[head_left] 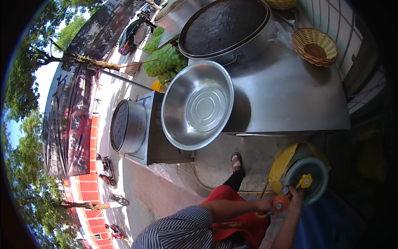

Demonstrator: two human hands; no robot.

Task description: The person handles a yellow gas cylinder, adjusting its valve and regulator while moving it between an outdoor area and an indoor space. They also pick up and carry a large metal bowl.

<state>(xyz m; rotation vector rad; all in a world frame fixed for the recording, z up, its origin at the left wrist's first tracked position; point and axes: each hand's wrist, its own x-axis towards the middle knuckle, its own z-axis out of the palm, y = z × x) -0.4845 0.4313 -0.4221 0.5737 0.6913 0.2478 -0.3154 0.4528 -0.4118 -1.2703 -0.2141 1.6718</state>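
A gas cylinder with a round grey-green collar stands at the lower right, its yellow valve knob showing on top. Beside the knob sits an orange gas regulator with a small round gauge. My left hand reaches in from the left and is closed around the regulator's near side, where a yellow fitting shows. From below, my right hand grips the connection between regulator and valve; its fingers partly hide the joint. Yellow plastic sheeting lies around part of the cylinder.
A steel table bears a wide metal basin, a large steamer with a dark woven lid and a wicker basket. Left of the basin, a lidded pot stands on a metal stand. A hose runs across the floor.
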